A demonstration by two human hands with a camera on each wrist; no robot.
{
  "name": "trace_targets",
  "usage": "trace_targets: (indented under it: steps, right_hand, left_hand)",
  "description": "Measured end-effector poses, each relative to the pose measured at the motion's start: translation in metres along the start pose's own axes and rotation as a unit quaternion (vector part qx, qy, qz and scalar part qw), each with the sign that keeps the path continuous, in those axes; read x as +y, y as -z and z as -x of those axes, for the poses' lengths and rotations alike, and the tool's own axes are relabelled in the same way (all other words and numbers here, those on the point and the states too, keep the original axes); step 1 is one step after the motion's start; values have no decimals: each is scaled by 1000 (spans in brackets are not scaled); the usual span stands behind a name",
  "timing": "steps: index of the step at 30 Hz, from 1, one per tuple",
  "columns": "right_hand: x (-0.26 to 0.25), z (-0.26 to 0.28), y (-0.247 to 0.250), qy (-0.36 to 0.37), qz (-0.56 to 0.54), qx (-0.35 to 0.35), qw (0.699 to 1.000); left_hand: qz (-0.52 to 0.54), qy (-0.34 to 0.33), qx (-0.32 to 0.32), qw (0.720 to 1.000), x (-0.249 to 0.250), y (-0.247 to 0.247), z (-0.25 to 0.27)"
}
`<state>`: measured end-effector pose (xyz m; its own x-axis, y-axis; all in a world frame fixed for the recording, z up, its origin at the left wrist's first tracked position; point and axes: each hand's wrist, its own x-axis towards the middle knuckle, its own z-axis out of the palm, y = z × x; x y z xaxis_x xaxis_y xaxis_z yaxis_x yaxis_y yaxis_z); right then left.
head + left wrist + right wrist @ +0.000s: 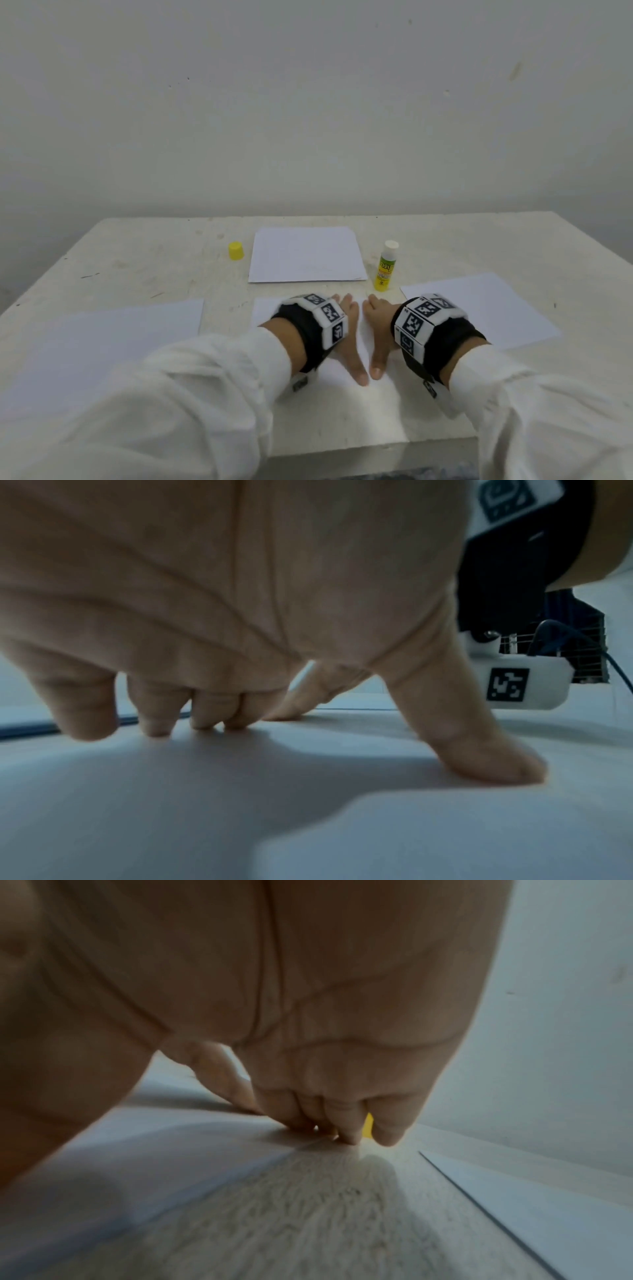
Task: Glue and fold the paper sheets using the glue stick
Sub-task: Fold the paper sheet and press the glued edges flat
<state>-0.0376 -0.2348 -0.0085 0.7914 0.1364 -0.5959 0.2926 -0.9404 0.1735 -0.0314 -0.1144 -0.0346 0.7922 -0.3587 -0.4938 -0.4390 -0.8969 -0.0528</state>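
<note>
A white paper sheet lies at the table's front centre, and both my hands press down on it side by side. My left hand has its thumb and fingertips spread on the sheet. My right hand rests its fingertips at the sheet's right edge. Neither hand holds anything. The glue stick stands uncapped just beyond my right hand; a yellow sliver of it shows behind the fingers. Its yellow cap sits at the far left.
A folded white paper stack lies at the far middle of the table. One loose sheet lies at the left and another at the right, also seen in the right wrist view. A wall stands behind.
</note>
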Motion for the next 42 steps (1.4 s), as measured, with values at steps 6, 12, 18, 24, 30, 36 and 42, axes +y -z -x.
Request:
trace_targets:
  steps: [6,12,18,24,30,36,42]
  right_hand:
    - [3,-1,-3,-6,-12,12,1000]
    - [-2,3,7,18,-19,-29,999]
    - [-46,17,12,102,62,-30,992]
    - [-130,27,20,211,129,26,969]
    - [-91,9,21,154,32,0,988]
    - [-9,26,12,75,6,-22,997]
    - [7,24,3,48,4,-19,999]
  left_hand:
    - [-4,14,-36,999,-18,-2,7]
    - [7,42,-61,997,-88,-23,42]
    - [7,62,-64,996,-110,-29,57]
    - [-25,95,-50,994,-108,-30,57]
    - [-13,102,-53,993,-112,-29,57]
    - [-16,103,-57,993,-111,-27,60]
    - [-68,116,-71,988,-85,-12,48]
